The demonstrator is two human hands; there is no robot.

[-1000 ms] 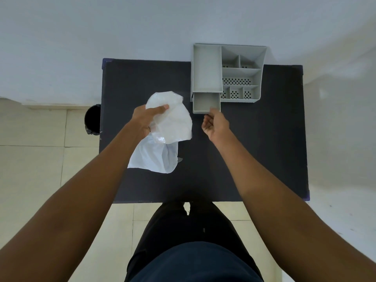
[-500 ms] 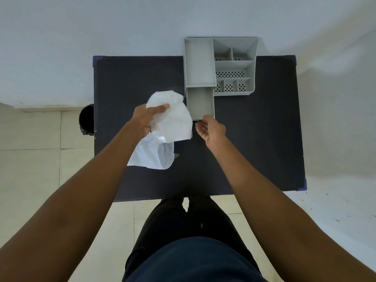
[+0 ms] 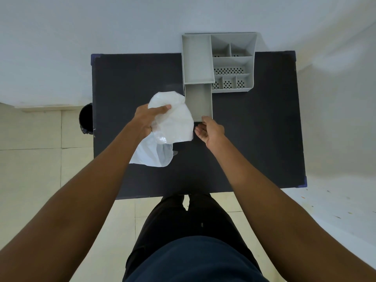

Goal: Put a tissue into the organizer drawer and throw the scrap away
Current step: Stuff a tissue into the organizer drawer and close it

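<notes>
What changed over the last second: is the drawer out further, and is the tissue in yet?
The drawer has slid further out of the organizer toward the person, drawn by the right hand at its front edge. It looks empty inside; nothing has gone in yet. The left hand has kept its grip on the white tissue bundle beside the drawer. The black bin at the table's left edge is unchanged.

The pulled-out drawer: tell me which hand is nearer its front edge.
Right. The right hand has its fingers at the front edge of the drawer; the left hand sits off to the drawer's left, gripping the white tissue.
</notes>
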